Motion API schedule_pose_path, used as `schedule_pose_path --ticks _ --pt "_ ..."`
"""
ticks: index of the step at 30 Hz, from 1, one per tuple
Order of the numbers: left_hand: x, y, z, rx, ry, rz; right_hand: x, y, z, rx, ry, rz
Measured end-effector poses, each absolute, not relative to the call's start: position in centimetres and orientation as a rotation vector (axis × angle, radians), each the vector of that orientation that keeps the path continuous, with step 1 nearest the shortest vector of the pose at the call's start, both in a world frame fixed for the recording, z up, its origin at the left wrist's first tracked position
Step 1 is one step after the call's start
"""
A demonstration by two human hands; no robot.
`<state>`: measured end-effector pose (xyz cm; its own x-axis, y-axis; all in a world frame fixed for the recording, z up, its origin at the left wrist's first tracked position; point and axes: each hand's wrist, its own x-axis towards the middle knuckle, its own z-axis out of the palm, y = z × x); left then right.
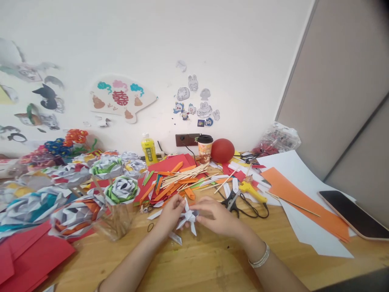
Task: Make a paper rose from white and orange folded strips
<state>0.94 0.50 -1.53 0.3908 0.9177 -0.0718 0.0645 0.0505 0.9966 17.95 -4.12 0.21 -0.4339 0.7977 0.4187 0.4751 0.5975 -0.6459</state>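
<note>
A white folded paper piece (189, 217) with several pointed arms is held above the wooden table between my two hands. My left hand (172, 211) pinches one of its upper arms between thumb and fingers. On the other side, my right hand (214, 214) has its fingers closed around the right edge of the paper; the fingertips are partly hidden behind it. A loose white folded strip (175, 238) lies on the table just below my left hand. Close to my right hand rest black-handled scissors (231, 202).
Wooden sticks (185, 177) and orange folded strips lie in a heap ahead. A yellow glue gun (252, 191) with a black cord sits to the right, near a phone (355, 213). Finished paper flowers (121, 189) and a clear cup of sticks (114, 223) stand left.
</note>
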Motion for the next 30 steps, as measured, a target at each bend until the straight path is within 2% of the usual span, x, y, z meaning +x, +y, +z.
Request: schedule_pose_path --ticks 7,14,30 --pt "1.1 0.1 -0.9 1.389 0.915 0.906 18.2 -3.8 0.4 -1.025 -2.008 0.650" --pt "1.6 -0.4 -0.9 1.458 0.918 1.030 17.5 -3.8 0.1 -1.020 -2.004 0.553" --pt "2.2 -1.1 -0.9 1.242 0.909 1.057 17.7 -3.9 0.1 -1.075 -1.944 0.486"
